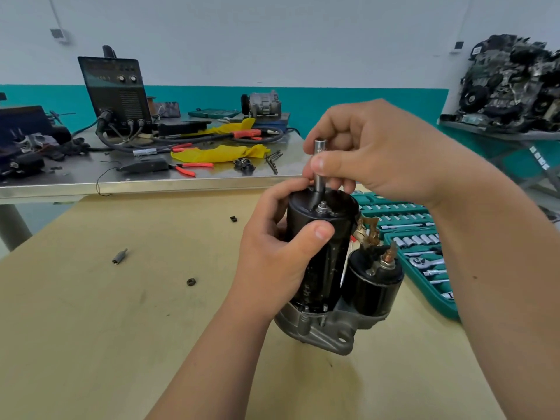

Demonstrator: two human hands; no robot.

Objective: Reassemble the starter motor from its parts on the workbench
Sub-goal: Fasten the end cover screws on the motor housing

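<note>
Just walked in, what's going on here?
A person is working on a black cylindrical starter motor standing nose-down on the tan workbench. The left hand grips its body; the right hand pinches a silver socket tool, set upright on the motor's end cap beside a nutted stud. An open teal socket-set case lies to its right, a loose black nut to its left.

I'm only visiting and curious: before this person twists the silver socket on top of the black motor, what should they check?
1. Left hand grips the black cylindrical starter motor: ok.
2. Motor upright over the tan wooden workbench: ok.
3. Right hand pinches the silver tubular socket: ok.
4. Socket seated on its fastener: cannot tell, the socket hides it.
5. No parts left over: not ok, a small dark nut lies on the bench.
</note>
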